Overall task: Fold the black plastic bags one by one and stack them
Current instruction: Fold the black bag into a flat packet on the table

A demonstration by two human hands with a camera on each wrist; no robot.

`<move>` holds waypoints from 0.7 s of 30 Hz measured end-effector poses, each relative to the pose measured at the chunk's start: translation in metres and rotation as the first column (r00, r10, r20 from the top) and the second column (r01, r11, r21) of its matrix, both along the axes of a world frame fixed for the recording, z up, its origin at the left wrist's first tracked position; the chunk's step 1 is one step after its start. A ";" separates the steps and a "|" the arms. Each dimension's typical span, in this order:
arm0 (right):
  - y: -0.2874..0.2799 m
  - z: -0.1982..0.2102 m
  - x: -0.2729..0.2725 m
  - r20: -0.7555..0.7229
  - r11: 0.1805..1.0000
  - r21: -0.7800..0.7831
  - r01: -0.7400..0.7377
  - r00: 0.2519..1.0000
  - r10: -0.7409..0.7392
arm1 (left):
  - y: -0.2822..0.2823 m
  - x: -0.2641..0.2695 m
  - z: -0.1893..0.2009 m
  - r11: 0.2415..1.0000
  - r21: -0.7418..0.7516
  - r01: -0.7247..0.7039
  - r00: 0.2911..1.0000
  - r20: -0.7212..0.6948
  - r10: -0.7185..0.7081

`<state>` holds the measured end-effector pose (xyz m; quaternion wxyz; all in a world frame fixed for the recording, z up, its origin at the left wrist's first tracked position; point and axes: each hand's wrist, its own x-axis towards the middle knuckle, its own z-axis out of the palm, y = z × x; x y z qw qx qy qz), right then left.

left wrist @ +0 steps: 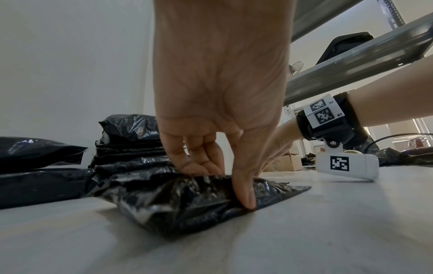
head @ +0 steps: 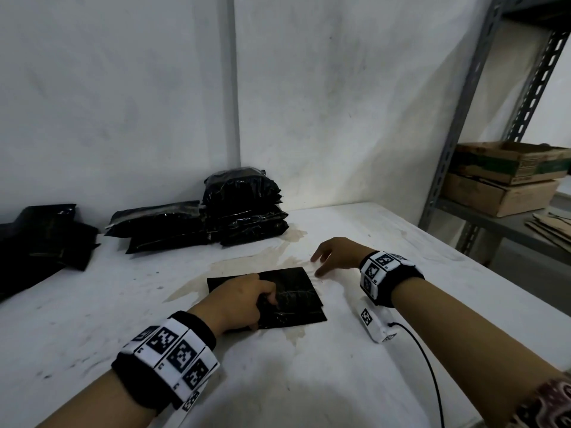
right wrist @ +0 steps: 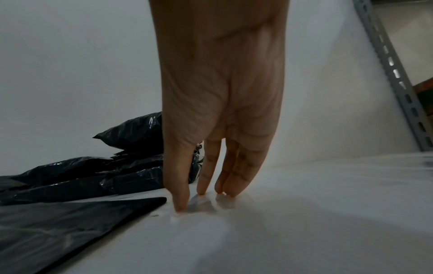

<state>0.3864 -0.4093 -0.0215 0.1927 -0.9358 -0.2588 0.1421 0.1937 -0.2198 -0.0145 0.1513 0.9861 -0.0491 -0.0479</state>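
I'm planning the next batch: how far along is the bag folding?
Done: a stack of folded bags by the wall. In hand: the left hand grips a folded bag; the right hand touches the table. Left: flat bags at far left.

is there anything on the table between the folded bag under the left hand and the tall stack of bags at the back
Nothing visible. Between the folded bag, which the left hand grips, and the tall stack lies only bare, stained table. The right hand is off to the side.

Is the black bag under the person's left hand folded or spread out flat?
Folded. The bag is a small layered rectangle, with a lower layer's edge showing along its near side, and the left hand grips its bunched layers.
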 end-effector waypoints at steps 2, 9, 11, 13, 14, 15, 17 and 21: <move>-0.004 0.000 0.003 0.000 1.000 0.030 -0.003 1.000 0.003 | 0.000 0.000 -0.001 1.000 0.003 0.004 1.000 -0.005 -0.004; -0.007 0.002 0.003 0.036 0.997 0.082 0.013 0.999 -0.016 | -0.002 -0.001 0.001 1.000 0.006 0.004 1.000 0.003 -0.004; -0.007 0.003 0.001 0.024 0.997 0.076 0.021 0.999 -0.023 | -0.002 -0.001 0.002 1.000 0.014 0.006 1.000 0.008 -0.006; -0.006 0.004 0.000 0.005 0.998 0.070 0.002 1.000 -0.002 | -0.002 -0.001 0.001 1.000 0.020 0.009 1.000 0.012 -0.009; -0.007 0.005 0.000 0.008 0.998 0.062 -0.011 1.000 0.011 | -0.002 -0.001 0.001 1.000 0.023 0.009 1.000 0.010 -0.009; -0.008 0.006 -0.001 0.004 0.998 0.053 -0.022 1.000 0.022 | -0.003 -0.001 0.001 1.000 0.027 0.008 1.000 0.009 -0.008; -0.011 0.009 -0.004 -0.021 0.998 0.046 -0.030 0.999 0.031 | -0.002 0.000 -0.001 0.999 0.033 0.005 1.000 0.002 -0.005; -0.014 0.012 -0.012 -0.014 0.999 0.027 -0.026 1.000 0.027 | -0.003 0.001 -0.001 1.000 0.031 0.004 1.000 0.002 -0.004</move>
